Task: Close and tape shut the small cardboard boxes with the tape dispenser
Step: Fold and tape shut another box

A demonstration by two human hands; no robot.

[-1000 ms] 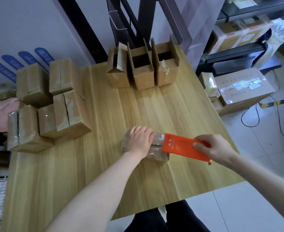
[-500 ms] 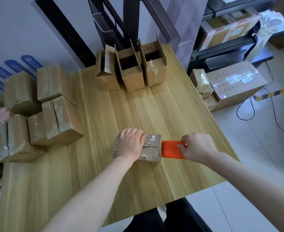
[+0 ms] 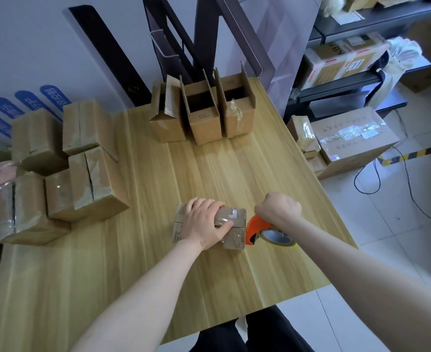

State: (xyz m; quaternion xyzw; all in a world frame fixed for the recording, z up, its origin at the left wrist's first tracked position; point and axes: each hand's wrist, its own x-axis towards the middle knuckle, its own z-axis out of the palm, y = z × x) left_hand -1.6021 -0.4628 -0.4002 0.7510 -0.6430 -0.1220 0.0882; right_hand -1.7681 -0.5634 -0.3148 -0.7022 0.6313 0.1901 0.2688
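Left hand (image 3: 204, 224), fingers curled over the top, grips a small cardboard box (image 3: 231, 226) on the wooden table (image 3: 209, 168); right hand (image 3: 278, 208) clenches an orange tape dispenser (image 3: 259, 228) against the box's right end.

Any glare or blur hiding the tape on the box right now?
Head view: soft, even light; small glare on the tape across the box by the left hand, more on the roll in the tape dispenser; slight softness overall; wide-angle bend curves the table edges.
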